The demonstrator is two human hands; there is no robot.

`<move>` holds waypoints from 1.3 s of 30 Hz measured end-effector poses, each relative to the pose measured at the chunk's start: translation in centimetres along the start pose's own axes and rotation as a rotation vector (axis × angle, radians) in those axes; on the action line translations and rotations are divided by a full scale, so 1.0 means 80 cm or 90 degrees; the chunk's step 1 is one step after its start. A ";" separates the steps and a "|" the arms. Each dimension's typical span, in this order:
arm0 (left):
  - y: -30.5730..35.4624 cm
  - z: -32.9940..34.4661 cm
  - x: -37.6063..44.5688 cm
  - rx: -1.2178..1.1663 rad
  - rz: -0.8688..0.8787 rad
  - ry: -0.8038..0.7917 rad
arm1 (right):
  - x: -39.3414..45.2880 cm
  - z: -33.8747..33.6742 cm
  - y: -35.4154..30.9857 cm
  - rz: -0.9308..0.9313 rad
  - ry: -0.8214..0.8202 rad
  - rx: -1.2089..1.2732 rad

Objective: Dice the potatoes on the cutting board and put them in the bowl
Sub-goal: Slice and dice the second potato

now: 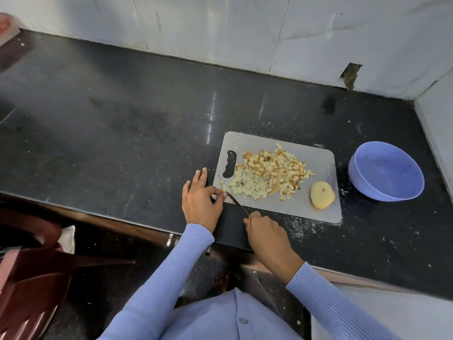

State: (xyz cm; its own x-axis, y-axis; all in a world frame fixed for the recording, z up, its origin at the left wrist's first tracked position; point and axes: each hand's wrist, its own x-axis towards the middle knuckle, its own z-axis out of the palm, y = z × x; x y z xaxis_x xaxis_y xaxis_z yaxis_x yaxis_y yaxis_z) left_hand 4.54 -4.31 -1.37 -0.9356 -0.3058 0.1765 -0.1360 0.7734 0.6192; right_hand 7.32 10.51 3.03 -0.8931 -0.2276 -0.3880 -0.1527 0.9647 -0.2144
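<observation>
A: Head view, and the cutting board (316,165) lay on the dark counter (122,123), with a big heap of diced potato (267,175) spread over its middle.

B: Dicing wasn't finished, though. A stack of round potato slices (321,194) sat uncut at the board's near right corner.

A: Right. The right hand (266,235) had its fingers wrapped round the knife (236,203) handle, blade angled to the board's near left corner.

B: And the left hand (199,201)?

A: Thumb and forefinger pinched together on a small scrap of potato at the blade tip; the other fingers stretched out over the counter.

B: So this was trimming the last bit of one piece, I'd judge.

A: Agreed. The purple bowl (360,179) stood on the counter just right of the board, and it looked empty.

B: Next call, in my view: bring the slice stack under the blade, cut strips, then cross-cut, keeping fingertips tucked. After that, sweep everything right into the bowl.
</observation>
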 end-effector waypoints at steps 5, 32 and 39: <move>-0.002 0.000 0.000 0.027 0.023 0.007 | -0.002 -0.006 0.013 0.002 -0.017 -0.002; 0.044 -0.003 0.037 -0.072 -0.080 -0.223 | 0.026 -0.021 0.059 0.061 0.120 0.300; 0.049 0.005 0.040 -0.111 -0.091 -0.230 | 0.053 -0.008 0.020 0.040 0.231 0.340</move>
State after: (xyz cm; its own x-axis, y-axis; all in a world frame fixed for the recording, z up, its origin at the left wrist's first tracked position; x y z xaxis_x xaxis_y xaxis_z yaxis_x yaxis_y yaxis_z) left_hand 0.84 -2.03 1.33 -0.9694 -0.1657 -0.1810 -0.2451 0.6219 0.7437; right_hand 3.03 11.15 1.60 -0.9941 -0.0235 -0.1061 0.0520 0.7544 -0.6543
